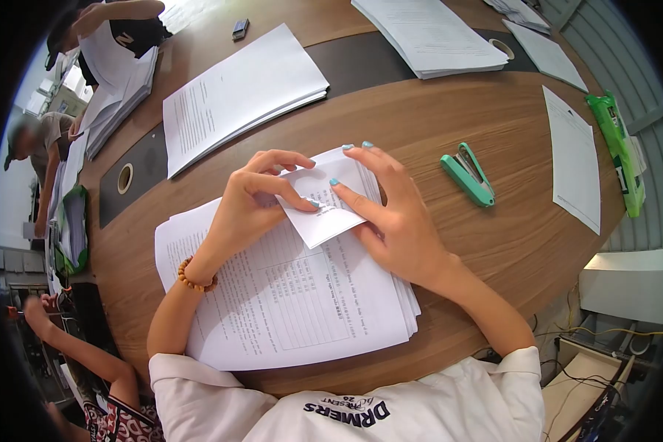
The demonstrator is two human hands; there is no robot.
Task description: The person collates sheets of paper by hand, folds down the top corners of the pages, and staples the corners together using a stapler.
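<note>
A stack of printed paper (pixel 272 295) lies in front of me. The top corner of a sheet of paper (pixel 318 230) is folded up and over, showing a white flap. My left hand (pixel 254 191), with a beaded bracelet at the wrist, holds the flap with a fingertip pressed on its face; part of that grip is hidden. My right hand (pixel 398 217) grips the flap's right side, the index finger on top and the thumb partly hidden beneath, while other fingers reach to the stack's far edge. To the right lies a green stapler (pixel 469 174), apart from both hands.
More paper stacks lie at the far left (pixel 236 103) and far right (pixel 435 37). A single sheet (pixel 573 162) and a green packet (pixel 617 151) lie near the right edge. Other people sit along the left side. A small dark box (pixel 240 29) stands at the back.
</note>
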